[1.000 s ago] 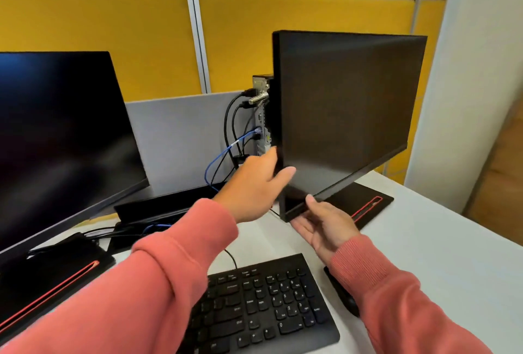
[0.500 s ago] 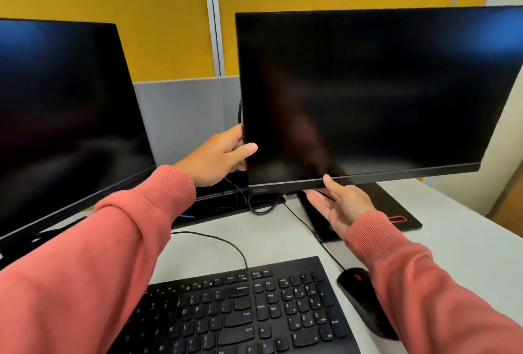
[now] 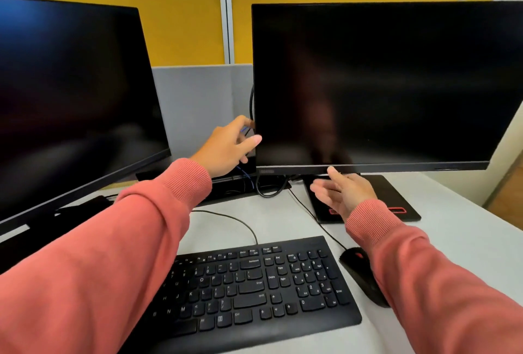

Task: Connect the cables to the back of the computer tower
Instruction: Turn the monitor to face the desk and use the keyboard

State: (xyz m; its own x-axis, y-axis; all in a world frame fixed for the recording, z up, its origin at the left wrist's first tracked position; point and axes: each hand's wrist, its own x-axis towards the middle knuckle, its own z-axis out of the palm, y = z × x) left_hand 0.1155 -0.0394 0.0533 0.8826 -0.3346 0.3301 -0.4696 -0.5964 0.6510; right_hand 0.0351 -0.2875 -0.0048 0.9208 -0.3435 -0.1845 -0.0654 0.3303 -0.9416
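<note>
Your table [image 3: 452, 240] is white and carries two dark monitors; its right edge falls away beyond your right sleeve. The right monitor [image 3: 382, 84] faces you squarely, and the computer tower is hidden behind it, so you cannot see the ports. The left monitor [image 3: 70, 93] angles inward, leaving a gap of grey partition between the two screens. The keyboard [image 3: 254, 285] lies below both hands, the mouse [image 3: 359, 271] just beside its right end.

Your left hand [image 3: 226, 149] is at the right monitor's left edge: thumb lying against the front bezel, fingers [image 3: 240, 123] reaching behind the edge, loosely spread, gripping nothing you can see. Black and blue cables [image 3: 249, 178] hang just behind and below those fingers, looping onto the table. Your right hand [image 3: 342, 192] hovers palm up under the bottom bezel, fingers apart, one fingertip at the bezel's edge, above the stand base [image 3: 396, 198].
</note>
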